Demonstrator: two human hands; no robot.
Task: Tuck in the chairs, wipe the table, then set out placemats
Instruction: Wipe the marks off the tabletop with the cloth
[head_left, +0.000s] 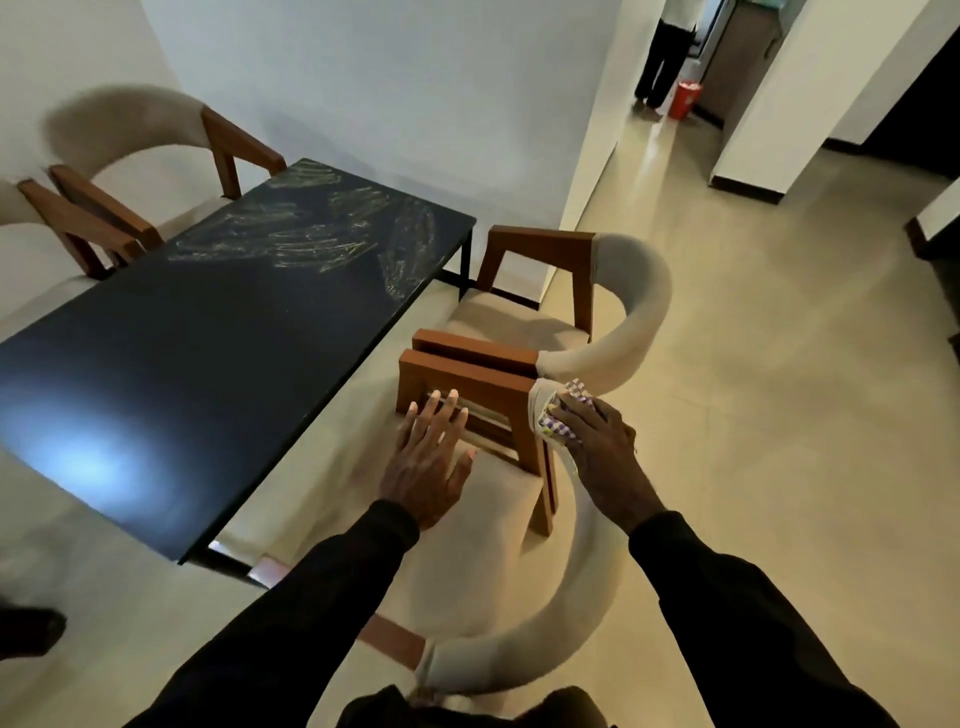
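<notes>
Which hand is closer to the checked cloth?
Right. The right hand grips the cloth against the chair back. The left hand is spread open over the seat, across the wooden armrest from it.

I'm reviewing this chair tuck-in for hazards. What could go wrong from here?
1. The left hand reaches beside the near chair's armrest, which sits close against the next chair's armrest; a sideways shove might pinch fingers or scrape the wood.
2. The right hand holds the checked cloth against the padded backrest; pushing through the cloth, it could slip.
3. Pushed in, the armrest might knock the table edge.
</notes>
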